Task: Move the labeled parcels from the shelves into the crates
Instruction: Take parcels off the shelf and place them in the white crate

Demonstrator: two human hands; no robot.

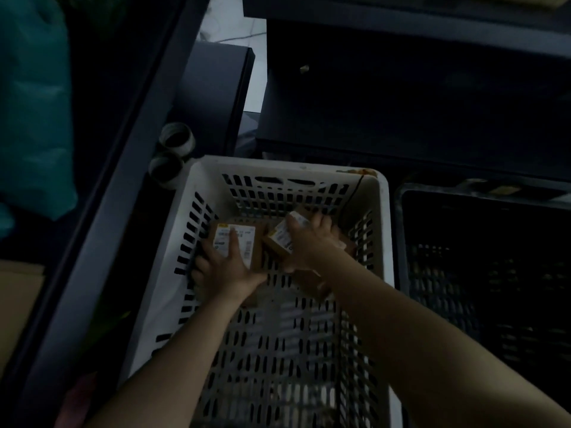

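Note:
Both my arms reach down into a white slotted crate (197, 304) in dim light. My left hand (222, 267) lies flat with straight fingers on a brown parcel with a white label (247, 242) at the crate's far left. My right hand (312, 245) grips a second, tilted brown labeled parcel (282, 236) at the far right, fingers curled over its top. Another brown parcel (312, 281) lies partly hidden under my right forearm.
A black slotted crate (482, 273) stands to the right of the white one. Dark shelving (401, 97) rises behind both crates. Two tape rolls (177, 139) sit by the white crate's far left corner. A dark post runs down the left side, beside teal fabric (31, 103).

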